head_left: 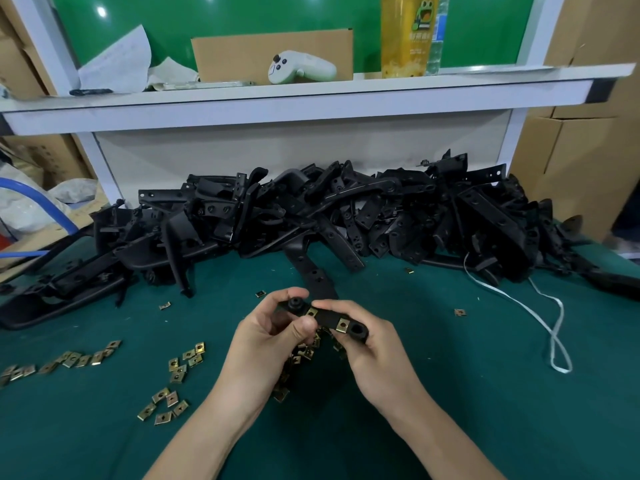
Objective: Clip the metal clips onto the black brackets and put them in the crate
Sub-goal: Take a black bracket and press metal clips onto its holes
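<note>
- The left hand [270, 330] pinches one end of a short black plastic bracket [325, 318], its thumb against a brass-coloured square metal clip [311, 311], probably to seat it.
- The right hand [374, 348] clamps the other end to steady it, beside a second clip [341, 327].
- Loose clips [180, 368] lie within reach on the green mat [450, 393]; the crate is out of view.

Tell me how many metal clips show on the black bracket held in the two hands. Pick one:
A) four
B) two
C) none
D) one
B: the black bracket, held between the left hand and the right hand, shows one metal clip towards the left hand and a second clip towards the right hand.
</note>
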The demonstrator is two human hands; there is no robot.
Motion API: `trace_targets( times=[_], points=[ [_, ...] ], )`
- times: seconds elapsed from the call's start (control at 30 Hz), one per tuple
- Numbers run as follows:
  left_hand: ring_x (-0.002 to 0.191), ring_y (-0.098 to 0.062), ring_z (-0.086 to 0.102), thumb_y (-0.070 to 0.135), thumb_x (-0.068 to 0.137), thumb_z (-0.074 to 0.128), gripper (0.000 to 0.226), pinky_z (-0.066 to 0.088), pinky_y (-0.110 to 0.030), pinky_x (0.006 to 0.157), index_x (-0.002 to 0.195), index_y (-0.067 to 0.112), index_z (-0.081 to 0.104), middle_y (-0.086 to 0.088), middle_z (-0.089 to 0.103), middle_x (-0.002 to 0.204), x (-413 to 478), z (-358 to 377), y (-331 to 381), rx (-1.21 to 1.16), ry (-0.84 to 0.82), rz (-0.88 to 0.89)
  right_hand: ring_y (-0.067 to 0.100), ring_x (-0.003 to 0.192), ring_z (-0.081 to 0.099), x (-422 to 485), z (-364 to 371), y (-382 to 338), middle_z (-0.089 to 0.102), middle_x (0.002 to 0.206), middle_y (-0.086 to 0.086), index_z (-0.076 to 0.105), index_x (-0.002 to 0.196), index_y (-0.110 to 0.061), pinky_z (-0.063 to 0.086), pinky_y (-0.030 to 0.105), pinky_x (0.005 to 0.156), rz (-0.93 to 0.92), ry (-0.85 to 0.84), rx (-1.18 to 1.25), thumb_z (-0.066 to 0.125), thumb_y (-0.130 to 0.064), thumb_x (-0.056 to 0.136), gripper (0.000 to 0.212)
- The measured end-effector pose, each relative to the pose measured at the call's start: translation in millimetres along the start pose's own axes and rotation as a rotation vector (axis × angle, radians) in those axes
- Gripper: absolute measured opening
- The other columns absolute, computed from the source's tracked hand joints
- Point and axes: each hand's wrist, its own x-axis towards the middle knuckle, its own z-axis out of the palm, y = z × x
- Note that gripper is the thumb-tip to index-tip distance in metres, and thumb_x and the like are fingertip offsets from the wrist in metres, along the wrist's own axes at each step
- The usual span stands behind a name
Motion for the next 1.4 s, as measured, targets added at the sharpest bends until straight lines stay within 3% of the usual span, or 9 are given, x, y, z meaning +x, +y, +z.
trace_targets(
  times=[0.17, 0.5, 0.63, 0.8, 0.97, 1.07, 1.13, 1.27, 1.4],
  points=[
    [0.081, -0.017, 0.069, 0.027, 0.084, 0.069, 0.040, 0.055, -0.023, 0.085, 0.123, 0.034, 0.065, -0.007, 0.075, 0.095, -2.4, -1.3, 4.8, 0.150, -0.040, 0.031, 0.020, 0.091, 0.066, 0.4, -5.3, 2.2, 0.073, 0.104, -0.015, 0.071, 0.110, -0.045, 0.049, 0.011, 0.080, 0.049, 0.020, 0.001, 0.051, 0.003, 0.098, 0.054],
    [0.089, -0.001, 0.066, 0.009, 0.099, 0.055, 0.026, 0.046, -0.009, 0.078, 0.113, 0.031, 0.058, 0.015, 0.073, 0.096, -12.2, 18.3, 4.5, 0.370, 0.074, 0.210, 0.005, 0.109, 0.065, -7.0, -2.2, 0.5, 0.072, 0.112, -0.016, 0.070, 0.112, -0.040, 0.047, 0.014, 0.091, -0.001, 0.067, -0.027, 0.052, 0.005, 0.096, 0.051],
    [0.094, -0.003, 0.067, 0.016, 0.098, 0.058, 0.027, 0.046, -0.008, 0.077, 0.115, 0.037, 0.058, 0.016, 0.072, 0.100, -18.9, 22.0, 11.9, 0.452, 0.023, 0.228, 0.004, 0.103, 0.065, -23.6, -10.5, -9.3, 0.070, 0.109, -0.018, 0.062, 0.117, -0.046, 0.049, 0.016, 0.087, 0.040, 0.055, -0.046, 0.063, -0.031, 0.095, 0.027],
    [0.091, -0.003, 0.063, 0.017, 0.102, 0.051, 0.028, 0.048, -0.015, 0.078, 0.115, 0.042, 0.052, 0.022, 0.067, 0.097, -31.1, 44.8, 20.1, 0.491, -0.058, 0.239, 0.003, 0.089, 0.065, -54.5, -27.7, -24.4, 0.070, 0.100, -0.011, 0.054, 0.118, -0.051, 0.054, 0.032, 0.083, 0.042, 0.106, -0.086, 0.054, -0.075, 0.086, 0.041],
    [0.085, -0.003, 0.060, 0.008, 0.104, 0.044, 0.037, 0.048, -0.015, 0.077, 0.115, 0.044, 0.046, 0.019, 0.064, 0.092, -47.6, 79.5, 34.7, 0.462, -0.134, 0.281, -0.006, 0.081, 0.062, -80.6, -49.7, -55.0, 0.069, 0.090, -0.025, 0.058, 0.113, -0.043, 0.043, 0.008, 0.070, -0.048, 0.211, -0.137, 0.051, -0.062, 0.095, 0.028],
    [0.092, -0.018, 0.062, 0.014, 0.104, 0.044, 0.034, 0.052, -0.037, 0.085, 0.116, 0.045, 0.045, 0.006, 0.065, 0.092, -55.6, 97.2, 44.1, 0.458, -0.189, 0.295, -0.007, 0.083, 0.063, -96.3, -65.4, -72.0, 0.067, 0.088, -0.030, 0.058, 0.112, -0.041, 0.042, 0.005, 0.072, -0.069, 0.250, -0.172, 0.052, -0.055, 0.097, 0.022],
    [0.087, -0.020, 0.060, 0.019, 0.104, 0.046, 0.033, 0.050, -0.033, 0.077, 0.112, 0.051, 0.046, 0.002, 0.063, 0.089, -59.1, 110.7, 49.8, 0.456, -0.207, 0.304, -0.007, 0.080, 0.062, -107.3, -77.9, -81.0, 0.067, 0.086, -0.030, 0.059, 0.111, -0.042, 0.041, 0.005, 0.072, -0.072, 0.274, -0.180, 0.053, -0.057, 0.095, 0.023],
    [0.076, -0.010, 0.055, 0.029, 0.102, 0.051, 0.029, 0.044, -0.015, 0.064, 0.108, 0.057, 0.048, 0.009, 0.061, 0.087, -67.4, 143.9, 60.5, 0.449, -0.281, 0.325, -0.004, 0.089, 0.063, -132.1, -110.3, -95.3, 0.069, 0.095, -0.025, 0.060, 0.110, -0.048, 0.045, 0.010, 0.075, -0.034, 0.340, -0.198, 0.057, -0.059, 0.091, 0.022],
    [0.072, -0.006, 0.054, 0.025, 0.099, 0.061, 0.031, 0.044, -0.012, 0.064, 0.105, 0.055, 0.056, 0.021, 0.062, 0.090, -79.6, 180.1, 62.8, 0.415, -0.379, 0.300, 0.012, 0.083, 0.063, -163.9, -140.5, -102.1, 0.069, 0.097, -0.021, 0.062, 0.104, -0.046, 0.051, 0.033, 0.078, -0.025, 0.475, -0.264, 0.054, -0.063, 0.088, 0.024]
  ],
)
